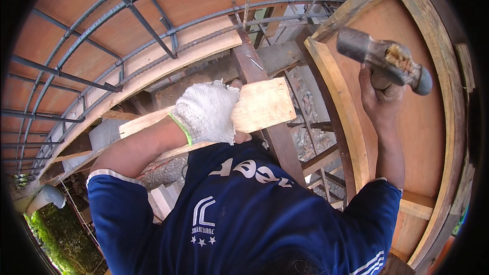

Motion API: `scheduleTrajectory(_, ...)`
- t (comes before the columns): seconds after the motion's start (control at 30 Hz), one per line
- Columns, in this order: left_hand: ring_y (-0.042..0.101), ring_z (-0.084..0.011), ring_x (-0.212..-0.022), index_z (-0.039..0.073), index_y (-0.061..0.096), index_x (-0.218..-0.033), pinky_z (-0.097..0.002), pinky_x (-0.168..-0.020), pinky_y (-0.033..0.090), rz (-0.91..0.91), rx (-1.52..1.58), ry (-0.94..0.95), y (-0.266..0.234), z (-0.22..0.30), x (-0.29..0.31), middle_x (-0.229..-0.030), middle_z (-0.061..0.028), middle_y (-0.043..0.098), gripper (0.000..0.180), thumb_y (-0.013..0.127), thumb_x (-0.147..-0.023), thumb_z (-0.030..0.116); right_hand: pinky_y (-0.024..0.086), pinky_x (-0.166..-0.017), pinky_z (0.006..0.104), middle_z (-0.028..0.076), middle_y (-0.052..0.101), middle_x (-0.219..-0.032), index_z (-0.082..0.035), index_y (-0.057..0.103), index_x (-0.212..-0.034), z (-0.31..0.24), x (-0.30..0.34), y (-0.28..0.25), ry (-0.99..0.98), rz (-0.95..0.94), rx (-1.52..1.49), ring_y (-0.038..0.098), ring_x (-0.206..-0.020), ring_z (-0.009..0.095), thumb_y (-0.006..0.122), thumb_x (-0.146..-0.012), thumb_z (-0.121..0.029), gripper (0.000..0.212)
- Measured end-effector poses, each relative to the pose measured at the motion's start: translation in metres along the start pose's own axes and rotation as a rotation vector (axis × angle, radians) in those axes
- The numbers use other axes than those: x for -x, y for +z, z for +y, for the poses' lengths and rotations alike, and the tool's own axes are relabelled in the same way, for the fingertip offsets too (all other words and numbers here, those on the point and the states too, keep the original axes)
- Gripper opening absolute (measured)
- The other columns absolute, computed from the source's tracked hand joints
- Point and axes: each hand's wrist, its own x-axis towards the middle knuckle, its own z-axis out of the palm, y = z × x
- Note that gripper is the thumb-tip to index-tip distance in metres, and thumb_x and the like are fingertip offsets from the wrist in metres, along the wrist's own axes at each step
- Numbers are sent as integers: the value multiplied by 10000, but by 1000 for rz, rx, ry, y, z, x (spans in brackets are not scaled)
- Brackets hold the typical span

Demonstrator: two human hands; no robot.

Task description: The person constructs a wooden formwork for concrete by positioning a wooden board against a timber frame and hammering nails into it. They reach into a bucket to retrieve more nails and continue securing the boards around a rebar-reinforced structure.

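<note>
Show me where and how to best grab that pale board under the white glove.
Probably take the pale board by its bare right end, coming from the right: the gloved left hand covers it further left, and that flat end juts past the dark beam.

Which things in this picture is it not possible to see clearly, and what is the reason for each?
All in the head view:
- Light board: its part under the gloved left hand is covered.
- Hammer: most of its handle is hidden by its head and the right hand.
- Thin pieces on the dark beam: too small to identify surely.
- Steel bars: some ends are cut off by the top edge.
</note>
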Motion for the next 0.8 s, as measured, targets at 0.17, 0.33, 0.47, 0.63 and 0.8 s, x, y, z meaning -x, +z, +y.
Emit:
scheduleTrajectory(0.17,685,-412,-882,-61,553,-1153,-462,-767,567,17,-18,-3,2,2,-1,-907,-276,671,928,815,-594,631,509,-608,489,203,662,-854,-77,557,-986,12,50,29,104,-707,299,663,-721,398,692,-783,-47,246)
scheduleTrajectory(0.33,682,-410,-899,-60,564,-1138,-458,-777,564,37,-19,-2,3,-2,1,-917,-275,672,903,807,-609,630,506,-611,505,220,653,-853,-71,550,-1007,7,14,19,475,-489,-17,649,-697,431,699,-789,-66,264)
scheduleTrajectory(0.47,683,-409,-898,-64,561,-1133,-457,-776,563,22,-33,8,5,-2,-1,-909,-274,673,903,808,-609,629,508,-611,506,245,646,-853,-61,552,-1013,5,41,17,214,-405,30,655,-703,434,695,-793,-68,263)
scheduleTrajectory(0.63,688,-414,-875,-71,543,-1142,-462,-751,565,30,-13,1,6,-1,2,-888,-279,669,939,816,-587,636,499,-616,510,219,624,-749,-45,536,-953,15,25,31,332,-643,337,649,-742,426,651,-840,-82,166)
scheduleTrajectory(0.8,687,-423,-862,-71,540,-1143,-470,-742,565,28,-12,-7,5,-2,1,-881,-284,664,939,813,-590,638,512,-643,521,228,637,-790,-41,522,-972,-2,23,16,351,-559,-27,643,-723,461,676,-788,-26,240)
